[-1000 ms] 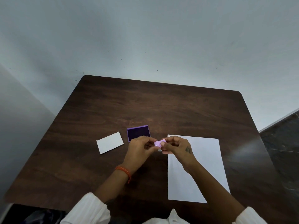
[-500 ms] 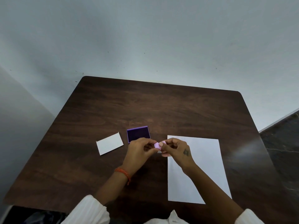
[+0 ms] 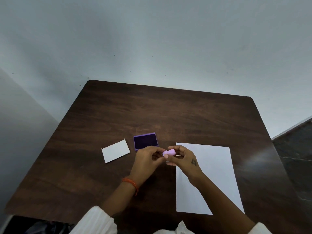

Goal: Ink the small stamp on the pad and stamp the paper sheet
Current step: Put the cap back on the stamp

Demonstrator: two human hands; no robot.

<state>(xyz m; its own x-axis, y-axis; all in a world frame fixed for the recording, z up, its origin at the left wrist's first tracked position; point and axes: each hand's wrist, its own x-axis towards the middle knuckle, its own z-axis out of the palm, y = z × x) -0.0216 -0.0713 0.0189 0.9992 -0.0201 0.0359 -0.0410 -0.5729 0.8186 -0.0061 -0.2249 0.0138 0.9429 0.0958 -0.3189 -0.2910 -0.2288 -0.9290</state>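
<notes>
Dark brown wood-grain surface (image 3: 168, 115) with rounded far corners, set against a plain pale grey wall (image 3: 152, 39); smooth, faintly glossy, with a soft glare patch at about 3 o'clock.

Nearest, at 6 o'clock: white ribbed sleeves (image 3: 96, 220) at the bottom edge, an orange thread band (image 3: 130, 183) on the left wrist. Just beyond, at 5 o'clock: the paper sheet (image 3: 212, 174), a flat white rectangle, matte, lying long-side away, near edge close to the surface's near edge. No clear print seen on it; far-left corner partly hidden behind the fingers, so not fully checkable.

At centre: left hand (image 3: 146, 159) and right hand (image 3: 184, 157) brought close together, fingertips of both pinched on the small stamp (image 3: 169, 152), held lying sideways in the air above the sheet's far-left corner. Pale pink-lilac, smooth plastic look, short stubby waisted shape. Stamping face not visible; inked or not, impossible to tell.

Slightly farther, at 11 o'clock of the hands: the pad (image 3: 146, 141), a shallow lilac rectangular tray, open, filled with deep violet, dull felt-like ink bed. At 9 o'clock, well apart from the hands: a small white card (image 3: 115, 151), flat, tilted, possibly the pad's lid, though not certain.

Judged as early: stamp in hand and apparently being readied or turned; inking probably not yet done; pressing onto the sheet left to do.
</notes>
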